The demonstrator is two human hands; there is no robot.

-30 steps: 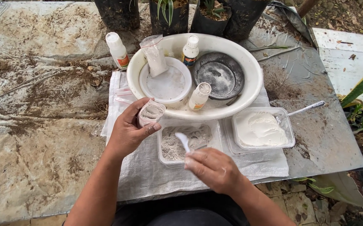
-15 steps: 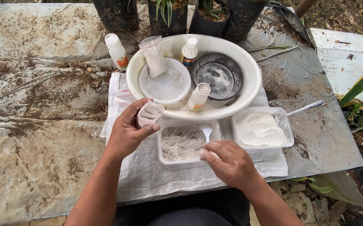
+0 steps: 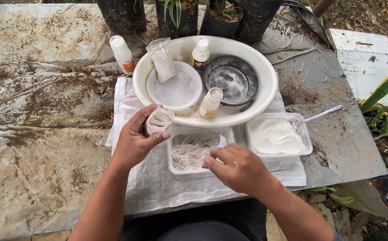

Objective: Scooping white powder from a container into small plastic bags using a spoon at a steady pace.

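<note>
The left hand (image 3: 136, 142) holds a small clear plastic bag (image 3: 159, 120) just left of the grey-powder tray (image 3: 194, 154), with the thumb on one side and the fingers curled round the other, keeping the mouth of the bag open and facing up. The bag is partly filled with pale grey powder. It looks thin, soft and light, so it would likely fold or spill if squeezed hard; the safest hold seems to be a loose cupping grip round its upper sides, below the rim, as it is held here.

The right hand (image 3: 238, 168) lies over the near right corner of the tray, fingers bunched and pinching the handle of a white spoon (image 3: 221, 142) whose bowl dips into the powder. The powder looks dry, loose and easily scattered.

Right of the tray sits a second tray of white powder (image 3: 276, 136) with a metal spoon (image 3: 323, 114) resting in it. Behind the tray stands a large white basin (image 3: 265, 76) holding a smaller white bowl (image 3: 174, 89), a dark round lid (image 3: 232, 80), two small bottles and a tall bag of powder (image 3: 162, 60). Another bottle (image 3: 122, 54) stands left of the basin. All rest on a white woven sheet (image 3: 158, 178).
</note>
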